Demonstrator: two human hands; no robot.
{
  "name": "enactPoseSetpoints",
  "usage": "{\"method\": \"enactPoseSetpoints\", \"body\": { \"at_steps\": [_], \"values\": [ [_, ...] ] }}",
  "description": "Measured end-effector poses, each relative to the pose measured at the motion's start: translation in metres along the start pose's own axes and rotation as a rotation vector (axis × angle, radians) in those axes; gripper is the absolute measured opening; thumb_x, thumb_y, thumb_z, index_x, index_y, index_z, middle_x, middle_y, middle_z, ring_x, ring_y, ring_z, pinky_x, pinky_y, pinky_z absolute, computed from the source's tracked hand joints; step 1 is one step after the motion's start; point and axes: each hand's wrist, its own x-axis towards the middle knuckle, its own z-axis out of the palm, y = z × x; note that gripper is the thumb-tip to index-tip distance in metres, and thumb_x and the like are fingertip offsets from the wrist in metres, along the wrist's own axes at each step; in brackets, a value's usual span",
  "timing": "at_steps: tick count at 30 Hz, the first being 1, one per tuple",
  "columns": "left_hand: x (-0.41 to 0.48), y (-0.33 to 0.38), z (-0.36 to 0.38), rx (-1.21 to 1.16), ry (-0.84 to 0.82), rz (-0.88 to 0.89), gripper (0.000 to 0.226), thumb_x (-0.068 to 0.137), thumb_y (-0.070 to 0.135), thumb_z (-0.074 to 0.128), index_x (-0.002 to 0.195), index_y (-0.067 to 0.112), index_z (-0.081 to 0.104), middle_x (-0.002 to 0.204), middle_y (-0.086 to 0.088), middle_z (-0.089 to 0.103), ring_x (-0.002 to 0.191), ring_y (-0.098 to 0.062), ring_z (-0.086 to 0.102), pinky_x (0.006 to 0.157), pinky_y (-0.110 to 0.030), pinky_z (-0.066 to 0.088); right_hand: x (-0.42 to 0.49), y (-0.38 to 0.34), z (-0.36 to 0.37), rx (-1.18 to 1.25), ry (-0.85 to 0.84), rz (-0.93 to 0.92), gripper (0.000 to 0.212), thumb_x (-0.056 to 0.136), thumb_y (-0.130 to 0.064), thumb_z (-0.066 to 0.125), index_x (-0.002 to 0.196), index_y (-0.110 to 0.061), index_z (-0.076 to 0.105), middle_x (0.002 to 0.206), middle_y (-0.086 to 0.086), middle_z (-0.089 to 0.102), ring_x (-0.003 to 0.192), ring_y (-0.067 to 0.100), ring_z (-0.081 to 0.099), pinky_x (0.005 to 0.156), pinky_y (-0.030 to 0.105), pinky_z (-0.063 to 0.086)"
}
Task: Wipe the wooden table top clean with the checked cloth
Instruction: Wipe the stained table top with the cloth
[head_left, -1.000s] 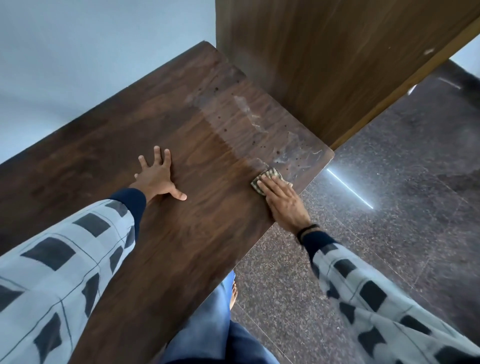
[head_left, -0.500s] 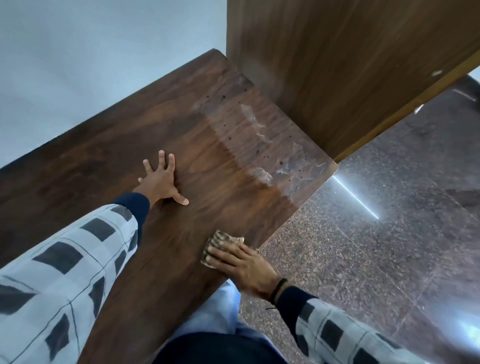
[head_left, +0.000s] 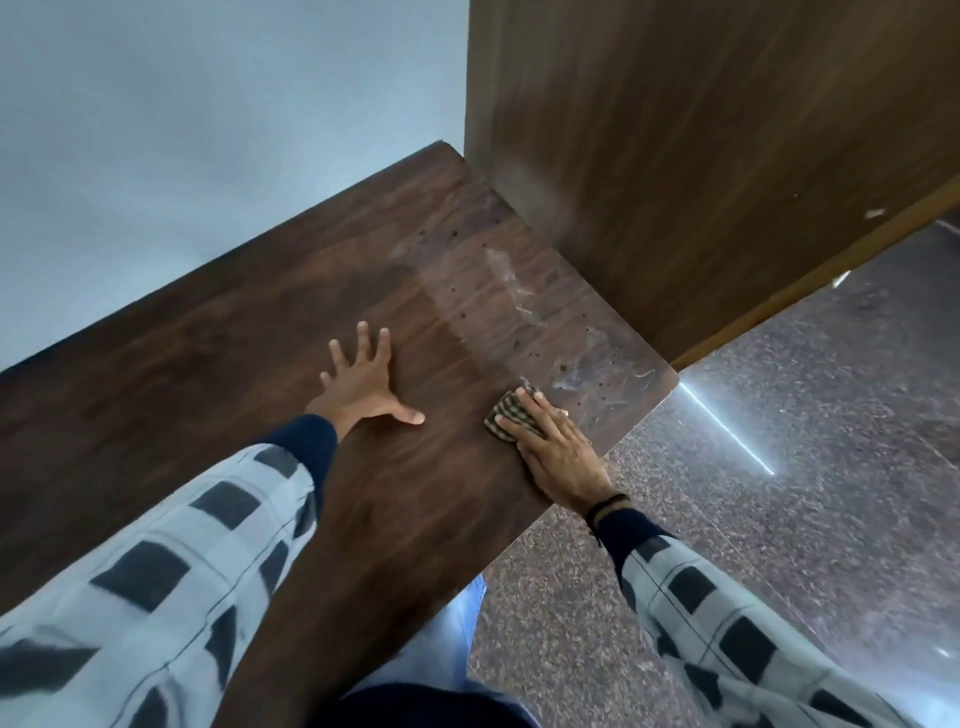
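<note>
The dark wooden table top (head_left: 218, 374) runs from lower left to upper right. Its right end carries pale smears and small dark spots (head_left: 524, 306). My right hand (head_left: 558, 449) lies flat near the table's front edge and presses the folded checked cloth (head_left: 506, 418) onto the wood, just left of the smeared patch. Part of the cloth is hidden under my fingers. My left hand (head_left: 363, 387) rests flat on the middle of the table, fingers spread, holding nothing.
A tall wooden panel (head_left: 701, 156) stands upright against the table's right end. A pale wall (head_left: 182, 130) runs behind the table. Speckled stone floor (head_left: 779, 467) lies to the right, below the table's edge. My blue-trousered leg (head_left: 457, 629) shows under the front edge.
My right hand slid the cloth back along the front edge toward me, then forward again to the smeared right end. My left hand stayed planted on the table.
</note>
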Motion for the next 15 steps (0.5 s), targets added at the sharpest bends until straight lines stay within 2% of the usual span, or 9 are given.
{"method": "enactPoseSetpoints", "body": {
  "at_steps": [1,3,6,8,11,12,13,15],
  "values": [
    [0.004,0.006,0.002,-0.002,-0.009,-0.010,0.151,0.058,0.059,0.089,0.156,0.030,-0.022,0.157,0.003,-0.041,0.145,-0.043,-0.029,0.114,-0.069,0.003,0.002,-0.008,0.005,-0.015,0.019,0.006,0.048,0.108,-0.030,0.039,0.155,-0.040,0.035,0.168,-0.006,0.020,0.156,0.018,0.007,0.126,0.044,0.014],
    [0.013,0.015,0.007,0.011,-0.007,-0.037,0.152,0.058,0.061,0.088,0.155,0.028,-0.024,0.156,0.002,-0.042,0.145,-0.044,-0.028,0.115,-0.070,0.003,-0.005,-0.023,0.022,-0.078,0.020,-0.146,0.049,0.105,-0.025,0.044,0.154,-0.032,0.038,0.164,-0.002,0.030,0.156,0.022,0.013,0.127,0.043,0.012],
    [0.024,0.020,0.002,0.014,0.032,-0.079,0.154,0.057,0.062,0.088,0.155,0.026,-0.025,0.156,0.000,-0.043,0.145,-0.044,-0.030,0.116,-0.068,0.001,-0.011,-0.007,0.020,-0.100,-0.027,-0.388,0.052,0.105,-0.027,0.044,0.156,-0.032,0.035,0.166,0.000,0.027,0.156,0.021,0.013,0.126,0.039,0.013],
    [0.028,0.017,-0.006,0.003,0.065,-0.095,0.154,0.057,0.061,0.089,0.155,0.026,-0.024,0.156,0.000,-0.043,0.144,-0.043,-0.031,0.116,-0.067,0.000,0.009,0.012,0.008,-0.112,-0.024,-0.304,0.055,0.105,-0.027,0.040,0.158,-0.032,0.028,0.166,-0.001,0.026,0.155,0.019,0.010,0.126,0.042,0.017],
    [0.035,0.006,-0.017,-0.016,0.072,-0.123,0.153,0.057,0.059,0.090,0.156,0.026,-0.022,0.157,0.000,-0.041,0.145,-0.042,-0.030,0.117,-0.067,0.000,0.036,-0.002,0.004,0.021,0.021,0.099,0.055,0.107,-0.031,0.033,0.160,-0.033,0.020,0.168,-0.005,0.019,0.156,0.018,0.007,0.124,0.050,0.023],
    [0.037,0.002,-0.018,-0.015,0.068,-0.132,0.153,0.057,0.058,0.090,0.156,0.027,-0.021,0.158,-0.001,-0.040,0.145,-0.042,-0.030,0.117,-0.066,0.000,0.036,-0.015,0.010,0.014,0.041,0.108,0.055,0.107,-0.032,0.032,0.161,-0.033,0.019,0.168,-0.005,0.017,0.156,0.020,0.006,0.123,0.050,0.024],
    [0.039,-0.001,-0.019,-0.008,0.061,-0.137,0.153,0.057,0.059,0.090,0.156,0.027,-0.021,0.158,-0.002,-0.040,0.145,-0.043,-0.030,0.118,-0.066,-0.001,0.033,-0.025,0.018,0.000,0.041,0.038,0.055,0.107,-0.032,0.032,0.161,-0.032,0.020,0.168,-0.003,0.017,0.157,0.021,0.006,0.123,0.049,0.023],
    [0.042,-0.005,-0.019,0.002,0.056,-0.143,0.153,0.056,0.059,0.090,0.156,0.029,-0.022,0.158,-0.003,-0.039,0.144,-0.043,-0.031,0.118,-0.065,-0.002,0.027,-0.022,0.024,-0.042,-0.009,-0.199,0.054,0.108,-0.031,0.034,0.160,-0.031,0.022,0.168,-0.002,0.018,0.156,0.021,0.008,0.126,0.042,0.018]
  ]
}}
